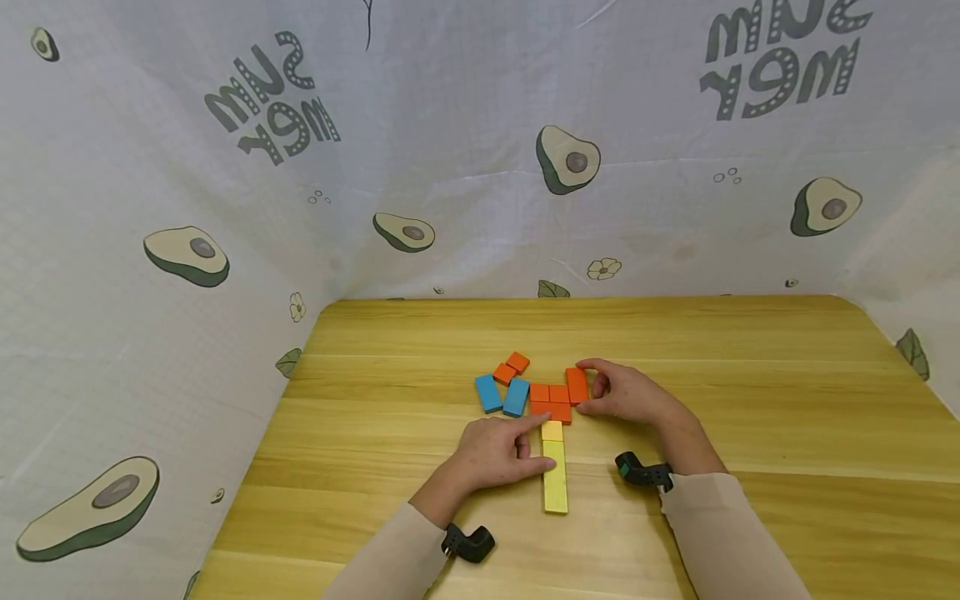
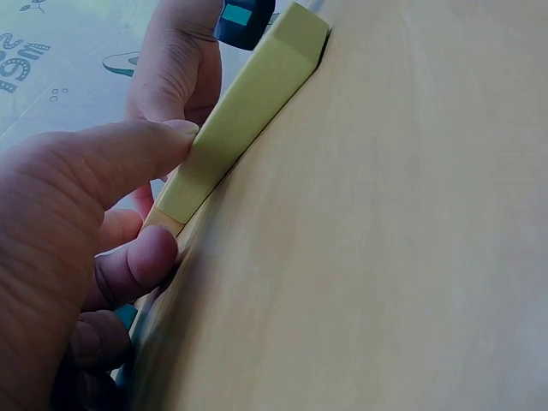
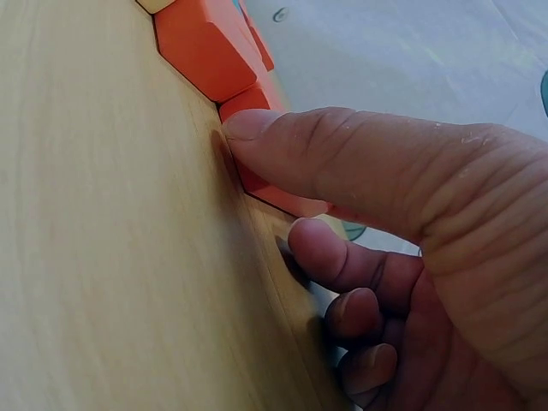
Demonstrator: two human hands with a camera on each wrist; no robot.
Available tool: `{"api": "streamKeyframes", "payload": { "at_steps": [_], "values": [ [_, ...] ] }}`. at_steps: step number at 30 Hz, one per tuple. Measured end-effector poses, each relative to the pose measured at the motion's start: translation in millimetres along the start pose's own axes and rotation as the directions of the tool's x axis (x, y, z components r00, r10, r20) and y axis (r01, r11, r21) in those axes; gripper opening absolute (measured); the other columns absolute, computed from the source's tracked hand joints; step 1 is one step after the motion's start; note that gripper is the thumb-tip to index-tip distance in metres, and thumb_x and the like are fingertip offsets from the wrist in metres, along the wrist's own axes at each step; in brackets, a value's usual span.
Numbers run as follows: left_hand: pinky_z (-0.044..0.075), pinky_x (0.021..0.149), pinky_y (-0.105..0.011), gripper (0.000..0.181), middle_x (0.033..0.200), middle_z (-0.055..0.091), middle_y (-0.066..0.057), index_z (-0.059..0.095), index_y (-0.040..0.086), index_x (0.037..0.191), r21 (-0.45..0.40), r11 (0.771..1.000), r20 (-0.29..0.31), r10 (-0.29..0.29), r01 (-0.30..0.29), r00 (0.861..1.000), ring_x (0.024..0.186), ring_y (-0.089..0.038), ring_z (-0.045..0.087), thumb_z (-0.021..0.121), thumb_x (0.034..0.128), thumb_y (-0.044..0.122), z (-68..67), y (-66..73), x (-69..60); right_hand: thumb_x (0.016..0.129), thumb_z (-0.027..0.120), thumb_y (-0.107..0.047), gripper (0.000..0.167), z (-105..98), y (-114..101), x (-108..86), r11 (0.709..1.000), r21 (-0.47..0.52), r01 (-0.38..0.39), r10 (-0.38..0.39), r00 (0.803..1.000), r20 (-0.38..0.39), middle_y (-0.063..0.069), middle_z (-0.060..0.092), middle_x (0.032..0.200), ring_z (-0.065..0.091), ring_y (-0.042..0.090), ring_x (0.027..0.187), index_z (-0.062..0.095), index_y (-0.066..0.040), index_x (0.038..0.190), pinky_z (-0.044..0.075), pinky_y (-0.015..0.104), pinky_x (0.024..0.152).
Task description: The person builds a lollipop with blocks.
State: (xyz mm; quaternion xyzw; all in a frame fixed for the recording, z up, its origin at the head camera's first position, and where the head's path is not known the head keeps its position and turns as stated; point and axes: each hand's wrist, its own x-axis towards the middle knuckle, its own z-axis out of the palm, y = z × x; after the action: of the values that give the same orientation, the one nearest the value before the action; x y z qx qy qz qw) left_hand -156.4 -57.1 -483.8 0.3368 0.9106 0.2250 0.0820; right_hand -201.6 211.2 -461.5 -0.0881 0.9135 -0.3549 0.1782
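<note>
My right hand (image 1: 630, 393) pinches an upright orange rectangular block (image 1: 577, 386) between thumb and index finger, at its near and far ends. That block lies flat against the right side of an orange group: two small orange squares (image 1: 558, 392) above a wider orange block (image 1: 561, 412). Below them, a small pale-yellow square (image 1: 552, 431) and a long yellow block (image 1: 555, 492) run toward me. My left hand (image 1: 491, 454) stretches its index finger to the wide orange block, while its thumb rests on the long yellow block (image 2: 240, 124). In the right wrist view, the thumb partly hides the orange block (image 3: 287, 199).
Left of the group lie two blue blocks (image 1: 516, 397), with two loose orange squares (image 1: 505, 372) behind them. Everything lies on a wooden table (image 1: 750, 375). A printed avocado cloth (image 1: 465, 125) hangs behind the table. Both wrists wear black devices (image 1: 468, 544).
</note>
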Motion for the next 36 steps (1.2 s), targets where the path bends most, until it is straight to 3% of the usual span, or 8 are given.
{"api": "streamKeyframes", "payload": {
  "at_steps": [16,22,25,28,31,33,36],
  "values": [
    [0.034,0.052,-0.017,0.062,0.066,0.055,0.023,0.057,0.030,0.147,-0.004,1.000,0.004,-0.004,0.004,1.000,0.055,0.008,0.044,0.067,0.0925,0.058,-1.2,0.7,0.3,0.087,0.081,-0.032,0.074,1,2,1.7,1.000,0.019,-0.004,0.004,1.000,-0.008,0.006,0.056,0.091,0.050,0.020,0.076,0.048,-0.007,0.148,0.041,0.032,0.065],
    [0.038,0.056,-0.016,0.057,0.069,0.056,0.020,0.058,0.027,0.146,-0.106,0.994,-0.012,0.011,-0.012,1.000,0.058,0.006,0.047,0.066,0.0956,0.051,-4.5,-4.5,1.6,0.088,0.081,-0.032,0.071,1,2,1.3,1.000,0.020,-0.001,0.001,1.000,-0.009,0.006,0.056,0.091,0.050,0.020,0.077,0.049,-0.007,0.146,0.041,0.032,0.067],
    [0.038,0.054,-0.016,0.051,0.070,0.057,0.016,0.061,0.023,0.144,-0.131,0.991,-0.055,0.025,-0.032,0.998,0.056,0.004,0.046,0.064,0.0986,0.045,-9.8,-8.5,3.9,0.088,0.081,-0.032,0.071,1,3,0.6,1.000,0.018,-0.002,0.002,1.000,-0.011,0.006,0.056,0.091,0.050,0.020,0.076,0.049,-0.007,0.146,0.042,0.032,0.067],
    [0.034,0.047,-0.018,0.045,0.065,0.056,0.012,0.062,0.023,0.143,-0.016,1.000,-0.124,0.021,-0.023,0.992,0.050,0.000,0.042,0.061,0.1018,0.041,-15.8,-13.9,6.9,0.088,0.080,-0.033,0.071,1,3,0.3,1.000,0.016,0.005,-0.005,1.000,-0.016,0.006,0.057,0.090,0.050,0.019,0.076,0.049,-0.007,0.146,0.042,0.031,0.066],
    [0.028,0.042,-0.021,0.041,0.055,0.049,0.010,0.063,0.027,0.142,0.154,0.987,-0.174,-0.023,0.050,0.985,0.045,-0.004,0.035,0.057,0.1039,0.039,-20.6,-19.7,9.6,0.089,0.080,-0.033,0.070,2,3,0.4,1.000,0.012,0.014,-0.014,1.000,-0.019,0.006,0.057,0.090,0.049,0.019,0.075,0.049,-0.007,0.146,0.041,0.031,0.066],
    [0.025,0.040,-0.022,0.039,0.051,0.044,0.008,0.063,0.031,0.142,0.223,0.970,-0.178,-0.062,0.102,0.982,0.043,-0.006,0.032,0.056,0.1046,0.039,-22.9,-22.3,10.9,0.089,0.079,-0.033,0.069,2,4,0.6,1.000,0.008,0.019,-0.019,1.000,-0.018,0.006,0.057,0.090,0.049,0.019,0.074,0.050,-0.007,0.146,0.041,0.031,0.066],
    [0.023,0.039,-0.022,0.037,0.046,0.037,0.007,0.063,0.037,0.140,0.254,0.954,-0.165,-0.116,0.156,0.979,0.041,-0.008,0.028,0.055,0.1047,0.042,-23.8,-24.1,12.9,0.089,0.079,-0.033,0.069,3,5,1.1,1.000,0.006,0.019,-0.019,1.000,-0.018,0.005,0.057,0.090,0.049,0.019,0.074,0.050,-0.007,0.146,0.041,0.031,0.066]
  ]
}}
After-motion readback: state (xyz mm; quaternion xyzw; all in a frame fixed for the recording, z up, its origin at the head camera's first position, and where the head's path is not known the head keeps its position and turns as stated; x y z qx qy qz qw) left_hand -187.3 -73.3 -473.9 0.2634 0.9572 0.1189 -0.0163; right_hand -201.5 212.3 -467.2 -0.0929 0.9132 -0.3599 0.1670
